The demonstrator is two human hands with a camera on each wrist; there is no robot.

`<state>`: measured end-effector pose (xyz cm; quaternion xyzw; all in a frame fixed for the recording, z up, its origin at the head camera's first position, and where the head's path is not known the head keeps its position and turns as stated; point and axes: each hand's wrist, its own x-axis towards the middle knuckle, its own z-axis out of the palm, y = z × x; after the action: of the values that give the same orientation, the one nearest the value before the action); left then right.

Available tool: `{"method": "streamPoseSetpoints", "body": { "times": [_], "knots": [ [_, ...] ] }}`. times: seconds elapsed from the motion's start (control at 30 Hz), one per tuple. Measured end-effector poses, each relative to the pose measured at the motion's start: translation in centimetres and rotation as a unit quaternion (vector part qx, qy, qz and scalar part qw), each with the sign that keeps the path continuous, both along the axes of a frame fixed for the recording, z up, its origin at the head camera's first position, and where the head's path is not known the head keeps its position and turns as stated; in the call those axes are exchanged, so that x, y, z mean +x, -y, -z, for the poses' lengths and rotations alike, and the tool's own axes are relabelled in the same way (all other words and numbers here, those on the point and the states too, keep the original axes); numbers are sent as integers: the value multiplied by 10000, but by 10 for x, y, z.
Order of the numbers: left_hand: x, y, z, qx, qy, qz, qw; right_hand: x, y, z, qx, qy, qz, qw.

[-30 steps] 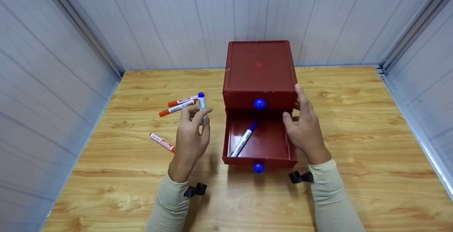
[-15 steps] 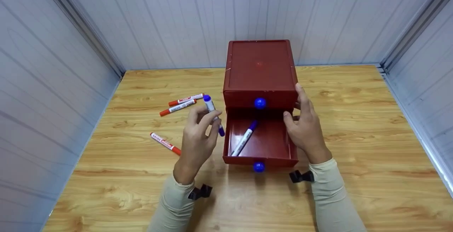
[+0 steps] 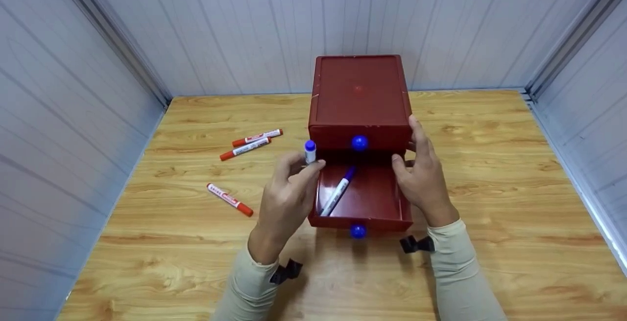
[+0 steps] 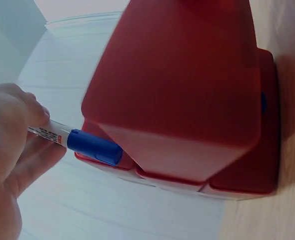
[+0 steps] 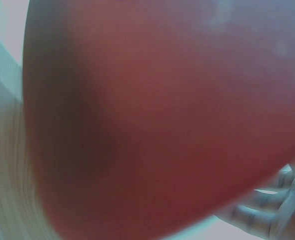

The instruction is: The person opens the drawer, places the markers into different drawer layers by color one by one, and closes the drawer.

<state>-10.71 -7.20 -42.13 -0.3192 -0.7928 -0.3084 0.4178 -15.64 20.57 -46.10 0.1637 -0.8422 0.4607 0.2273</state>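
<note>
Between thumb and fingers, my left hand (image 3: 289, 193) pinches a blue-capped marker (image 3: 310, 151) at the left side of the pulled-out drawer (image 3: 360, 224). The left wrist view shows the marker's white barrel and blue cap (image 4: 94, 146) pointing toward the red drawer front. Another blue marker (image 3: 337, 193) lies slanted inside that drawer. My right hand (image 3: 423, 181) rests along the right side of the dark red drawer unit (image 3: 360, 90), fingers on its outer wall and thumb near the drawer's edge. In the right wrist view, red plastic fills most of the picture, with fingers (image 5: 260, 210) at lower right.
Two red markers (image 3: 246, 149) lie close together left of the unit, and one red marker (image 3: 229, 199) lies nearer the front. A closed upper drawer with a blue knob (image 3: 360, 143) sits over the pulled-out one. White panels (image 3: 245, 27) stand around the wooden table (image 3: 171, 262).
My left hand has moved right with the blue marker, from above the table to the drawer's left edge. The red marker at the front is now fully uncovered. The right hand stays put.
</note>
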Motion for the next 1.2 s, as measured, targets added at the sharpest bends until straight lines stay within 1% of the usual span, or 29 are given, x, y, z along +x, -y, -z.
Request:
{"method": "streamPoseSetpoints", "body": {
  "times": [0.1, 0.23, 0.33, 0.53, 0.63, 0.73, 0.87, 1.0, 1.2],
  "knots": [
    [2, -6, 3, 96, 78, 144, 9998, -1, -1, 2, -13, -67, -1, 10000],
    [2, -14, 10, 198, 423, 319, 9984, -1, 0, 3, -39, -89, 24, 9999],
    [2, -19, 13, 176, 687, 359, 9968, -1, 1, 3, -44, -55, 25, 10000],
    [2, -27, 16, 51, 1025, 415, 9938, -1, 3, 2, -90, -17, -15, 10000],
    [4, -31, 15, -50, 1254, 500, 9908, -1, 3, 2, -90, -60, -19, 9999],
    [4, -34, 14, -251, 1528, 573, 9863, -1, 2, 2, -70, -113, -2, 9999],
    [4, -36, 13, -441, 1827, 493, 9809, -1, 1, 2, -52, -126, -24, 9999],
    [4, -38, 11, -596, 1992, 404, 9773, -2, 0, 2, -24, -143, -44, 9999],
    [4, -43, 12, -854, 2080, 461, 9733, -1, -1, 2, 24, -153, -58, 9999]
  ]
}}
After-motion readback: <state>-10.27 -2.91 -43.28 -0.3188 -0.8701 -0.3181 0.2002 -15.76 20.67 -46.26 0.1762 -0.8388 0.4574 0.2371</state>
